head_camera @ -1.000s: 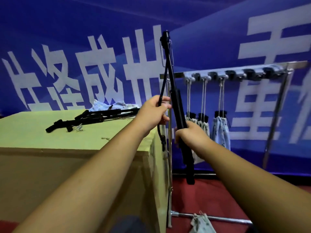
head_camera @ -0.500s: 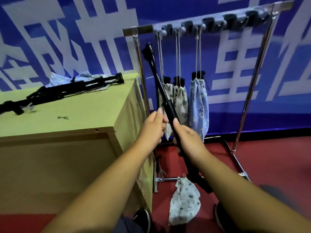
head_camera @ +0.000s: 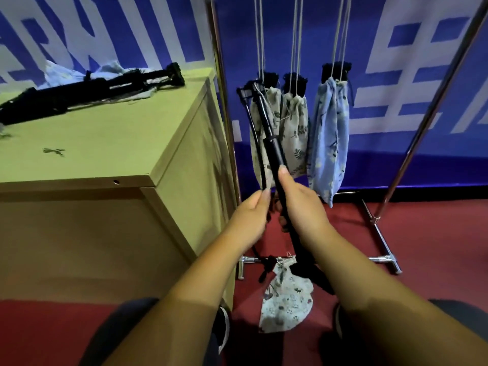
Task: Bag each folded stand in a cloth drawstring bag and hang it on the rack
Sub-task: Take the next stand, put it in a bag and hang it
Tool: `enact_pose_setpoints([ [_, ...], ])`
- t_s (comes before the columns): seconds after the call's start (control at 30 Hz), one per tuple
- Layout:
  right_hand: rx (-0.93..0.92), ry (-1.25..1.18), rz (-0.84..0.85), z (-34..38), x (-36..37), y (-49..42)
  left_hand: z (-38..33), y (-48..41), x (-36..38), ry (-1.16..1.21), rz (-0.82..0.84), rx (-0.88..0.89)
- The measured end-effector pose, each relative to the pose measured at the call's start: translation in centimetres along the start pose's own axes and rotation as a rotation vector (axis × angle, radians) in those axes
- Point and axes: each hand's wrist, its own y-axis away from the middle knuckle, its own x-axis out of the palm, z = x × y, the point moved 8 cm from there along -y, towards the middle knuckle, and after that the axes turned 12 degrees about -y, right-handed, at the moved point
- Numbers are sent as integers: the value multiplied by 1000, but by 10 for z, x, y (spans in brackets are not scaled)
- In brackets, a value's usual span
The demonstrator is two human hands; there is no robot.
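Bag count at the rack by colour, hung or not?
Beige leaf-print bags, hung: 2
Blue bag, hung: 1
Pale print bag, not hung: 1
Total: 4

This is a staged indoor work spot, more like an event hall or studio than a home. A blue banner (head_camera: pixel 396 154) with huge white characters covers the whole back wall, and red carpet (head_camera: pixel 435 247) runs up to it. A plain, boxy wooden tabletop (head_camera: pixel 105 143) stands there with black stands (head_camera: pixel 79 93) lying on it. Beside it, a chrome rack (head_camera: pixel 439 101) on a floor frame carries cloth bags (head_camera: pixel 327 133) hanging from strings.
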Motion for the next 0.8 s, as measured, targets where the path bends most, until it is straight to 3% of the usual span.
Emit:
enact_pose_setpoints([
  [0.2, -59, 114, -38, -8, -16, -13, 12, 0, 21, -158, 128, 45],
  [0.43, -130, 126, -5, -8, -11, -12, 20, 3, 21, -133, 246, 39],
  [0.63, -210, 190, 51, 1, -2, -6, 12, -3, -19, -75, 25, 101],
  [0.7, -209, 196, 78, 0, -2, -6, 2, -1, -44, 18, -132, 85],
  [0.8, -213, 247, 117, -4, -3, -4, -7, 6, -84, -64, -403, 123],
])
